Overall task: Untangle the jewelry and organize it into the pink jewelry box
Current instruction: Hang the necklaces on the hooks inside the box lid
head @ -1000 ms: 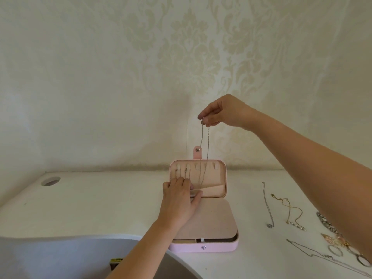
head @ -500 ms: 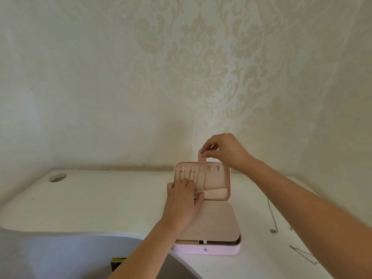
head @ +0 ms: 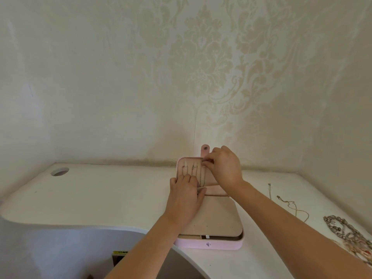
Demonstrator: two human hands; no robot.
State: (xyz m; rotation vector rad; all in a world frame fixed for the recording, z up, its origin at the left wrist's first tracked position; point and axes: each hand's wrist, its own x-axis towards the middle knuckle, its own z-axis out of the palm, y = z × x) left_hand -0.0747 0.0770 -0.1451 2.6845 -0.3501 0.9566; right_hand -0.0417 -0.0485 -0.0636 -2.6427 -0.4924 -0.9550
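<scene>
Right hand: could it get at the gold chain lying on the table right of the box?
Probably yes. The gold chain lies uncovered on the table, on the right hand's own side. But its grip pinches a necklace at the box lid and must release first.

One each: pink jewelry box, left hand, right hand, silver chain, gold chain, beaded heap.

I see the jewelry box on the table straight ahead, its lid standing upright at the back, near the wall. My left hand lies on the lid's lower inner face, while my right hand pinches a chain at the lid's top edge. Right of the box lie two necklaces, a heap of jewelry beyond them, and a hole sits far left.
</scene>
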